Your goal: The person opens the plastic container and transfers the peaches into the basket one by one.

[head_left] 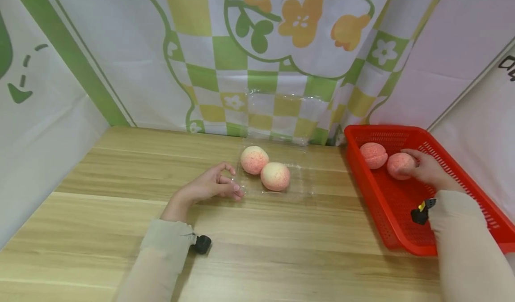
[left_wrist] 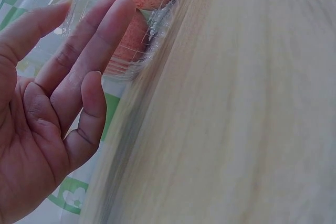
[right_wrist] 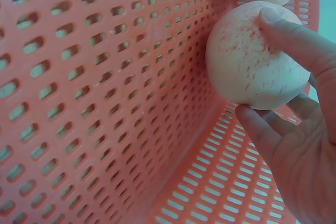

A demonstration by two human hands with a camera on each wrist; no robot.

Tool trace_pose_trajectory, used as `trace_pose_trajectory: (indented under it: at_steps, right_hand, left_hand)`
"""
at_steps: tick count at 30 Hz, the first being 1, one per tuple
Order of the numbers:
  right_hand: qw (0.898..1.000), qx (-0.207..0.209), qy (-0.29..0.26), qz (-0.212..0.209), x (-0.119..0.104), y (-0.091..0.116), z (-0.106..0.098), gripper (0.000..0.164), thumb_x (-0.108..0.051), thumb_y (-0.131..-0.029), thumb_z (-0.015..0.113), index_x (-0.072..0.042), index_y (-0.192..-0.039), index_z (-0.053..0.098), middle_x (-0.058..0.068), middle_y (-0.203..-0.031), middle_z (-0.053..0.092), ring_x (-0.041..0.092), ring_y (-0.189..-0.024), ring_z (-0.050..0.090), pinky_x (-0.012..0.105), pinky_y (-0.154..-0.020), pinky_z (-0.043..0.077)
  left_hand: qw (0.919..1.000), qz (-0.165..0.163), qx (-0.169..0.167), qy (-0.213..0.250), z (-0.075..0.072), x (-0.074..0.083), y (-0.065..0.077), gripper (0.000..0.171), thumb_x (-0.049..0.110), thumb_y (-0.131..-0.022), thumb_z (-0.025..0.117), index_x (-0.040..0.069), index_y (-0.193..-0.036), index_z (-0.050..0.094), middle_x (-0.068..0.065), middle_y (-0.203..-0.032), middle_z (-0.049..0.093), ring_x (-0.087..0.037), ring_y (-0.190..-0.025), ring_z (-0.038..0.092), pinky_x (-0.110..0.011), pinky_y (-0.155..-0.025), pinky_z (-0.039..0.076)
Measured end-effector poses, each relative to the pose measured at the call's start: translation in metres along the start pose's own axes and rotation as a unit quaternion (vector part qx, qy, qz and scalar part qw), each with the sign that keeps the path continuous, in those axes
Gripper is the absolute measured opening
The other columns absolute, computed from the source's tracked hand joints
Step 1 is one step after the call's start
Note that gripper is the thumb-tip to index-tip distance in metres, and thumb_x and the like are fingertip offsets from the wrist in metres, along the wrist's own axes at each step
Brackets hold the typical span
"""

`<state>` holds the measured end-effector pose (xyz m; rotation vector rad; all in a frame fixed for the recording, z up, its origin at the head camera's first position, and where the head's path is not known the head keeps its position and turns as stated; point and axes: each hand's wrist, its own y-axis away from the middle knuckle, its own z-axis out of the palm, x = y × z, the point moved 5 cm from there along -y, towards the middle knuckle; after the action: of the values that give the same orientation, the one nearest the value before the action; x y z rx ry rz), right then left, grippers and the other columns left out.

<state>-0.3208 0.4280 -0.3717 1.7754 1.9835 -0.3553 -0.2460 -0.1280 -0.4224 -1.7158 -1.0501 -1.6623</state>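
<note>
"Pink ball (head_left: 397, 166): where is it?"

"Inside the red basket (head_left: 398, 206), gripped in the curved fingers (right_wrist: 260, 130) of the right hand (head_left: 431, 171), just beside a second ball (head_left: 373, 155)."

"And the left hand (head_left: 211, 183)?"

"Fingers apart, loosely bent, holding nothing, near two balls (head_left: 275, 177) in the clear tray (head_left: 299, 179) on the worktop (head_left: 289, 244)."

There are four pink-and-cream balls (head_left: 275, 176), one red basket (head_left: 366, 188), one clear plastic box (head_left: 300, 181) and two hands (head_left: 210, 184).
</note>
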Motion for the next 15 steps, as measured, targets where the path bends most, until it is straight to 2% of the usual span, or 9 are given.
trace_pose_trajectory:
  at_steps: [3,9,11,15]
  right_hand:
    - [1.0,0.002,0.013,-0.01,0.0,0.0,0.001,0.066,-0.022,-0.094,0.068,0.01,-0.142,0.037,0.041,-0.126,0.051,0.047,-0.105,0.052,0.059,-0.09,0.046]
    - [1.0,-0.014,0.01,-0.005,-0.003,0.001,0.002,0.069,-0.022,-0.094,0.067,0.011,-0.144,0.033,0.041,-0.131,0.046,0.049,-0.109,0.049,0.064,-0.094,0.043]
    - [1.0,-0.015,0.008,-0.015,-0.007,0.001,0.001,0.069,-0.02,-0.094,0.067,0.012,-0.145,0.033,0.042,-0.132,0.045,0.049,-0.111,0.049,0.063,-0.095,0.042]
    - [1.0,-0.024,-0.007,-0.018,-0.013,-0.001,-0.002,0.075,-0.023,-0.095,0.066,0.01,-0.149,0.026,0.041,-0.143,0.036,0.052,-0.121,0.04,0.068,-0.1,0.036]
  left_hand:
    - [1.0,0.0,-0.001,-0.002,0.0,0.0,-0.001,0.043,0.01,-0.098,0.062,-0.004,-0.124,0.03,-0.024,-0.107,0.073,-0.026,-0.094,0.075,-0.04,-0.087,0.058]
    - [0.9999,-0.007,0.002,-0.011,-0.001,0.0,-0.001,0.044,0.012,-0.098,0.063,-0.003,-0.124,0.031,-0.021,-0.106,0.075,-0.025,-0.094,0.075,-0.036,-0.083,0.056]
    - [0.9999,-0.007,0.003,-0.012,-0.001,0.0,-0.001,0.044,0.013,-0.098,0.063,-0.003,-0.124,0.032,-0.021,-0.106,0.075,-0.026,-0.094,0.075,-0.036,-0.083,0.056]
    - [0.9998,-0.01,0.006,-0.018,-0.002,-0.002,-0.001,0.043,0.014,-0.098,0.063,-0.002,-0.124,0.032,-0.02,-0.105,0.075,-0.027,-0.095,0.075,-0.035,-0.081,0.055]
